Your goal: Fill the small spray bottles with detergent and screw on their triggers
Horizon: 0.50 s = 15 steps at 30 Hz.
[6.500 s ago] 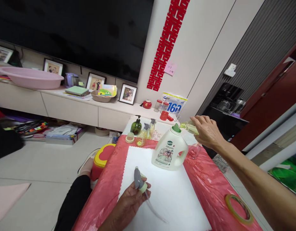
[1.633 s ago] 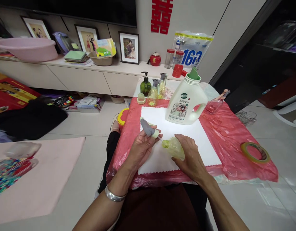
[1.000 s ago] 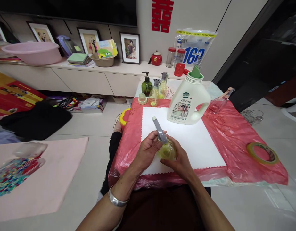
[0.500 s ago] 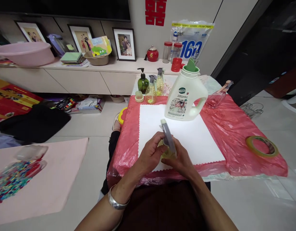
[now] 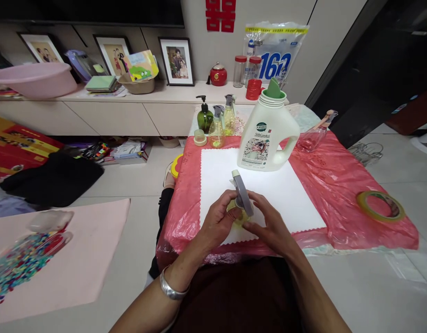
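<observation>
A small spray bottle point(image 5: 243, 196) with a grey trigger head and a clear yellowish body is in front of me, over a white sheet point(image 5: 293, 206). My left hand point(image 5: 218, 219) grips it round the neck, thumb across the front. On the other side my right hand point(image 5: 271, 224) has its fingers and thumb apart, close beside the bottle; whether a fingertip touches it is hard to tell. Just beyond stands a large white detergent jug point(image 5: 268, 134) with a green spout. Two similar spray bottles point(image 5: 216, 132) and a green pump bottle point(image 5: 204, 118) stand at the far left of the table.
Red plastic film point(image 5: 338, 185) covers the table. On it lie a roll of tape point(image 5: 380, 206) at the right, a pinkish spray bottle point(image 5: 314, 136) and a small pale cap point(image 5: 200, 137). A low cabinet point(image 5: 106, 113) runs along the wall behind. Coloured pieces lie on a pink board point(image 5: 92, 245).
My right hand has loosened from the spray bottle and shifted slightly right, its fingers spreading. My left hand keeps its grip. The view has tilted slightly.
</observation>
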{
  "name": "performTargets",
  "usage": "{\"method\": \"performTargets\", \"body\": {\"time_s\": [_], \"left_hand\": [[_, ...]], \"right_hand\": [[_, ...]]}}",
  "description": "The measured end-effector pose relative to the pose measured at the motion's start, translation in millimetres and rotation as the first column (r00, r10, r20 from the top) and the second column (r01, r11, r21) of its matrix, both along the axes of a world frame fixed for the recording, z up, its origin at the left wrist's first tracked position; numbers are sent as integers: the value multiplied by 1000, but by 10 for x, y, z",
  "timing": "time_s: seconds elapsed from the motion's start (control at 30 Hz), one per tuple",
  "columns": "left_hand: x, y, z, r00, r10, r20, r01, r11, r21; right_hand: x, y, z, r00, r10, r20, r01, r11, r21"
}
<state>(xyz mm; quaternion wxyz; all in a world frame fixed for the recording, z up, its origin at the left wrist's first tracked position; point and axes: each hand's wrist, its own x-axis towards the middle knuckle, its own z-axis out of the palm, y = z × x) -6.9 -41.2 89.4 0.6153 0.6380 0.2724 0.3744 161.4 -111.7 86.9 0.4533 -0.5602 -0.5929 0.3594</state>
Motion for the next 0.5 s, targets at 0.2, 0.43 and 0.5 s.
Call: {"method": "performTargets", "body": {"time_s": [0.2,0.43,0.5], "left_hand": [[89,-74,-125,975,81,207,-71,996,-55],[136,-145,-168,964,110,244,-114,994,2],[131,-165,-171,963,113,245,-119,993,10]], "right_hand": [[-132,-34,210,991,-84,-100,101,979,179],[-314,59,149,980,-198,13,190,958,216],[-344,65,106,973,-230,-19,228,947,228]]}}
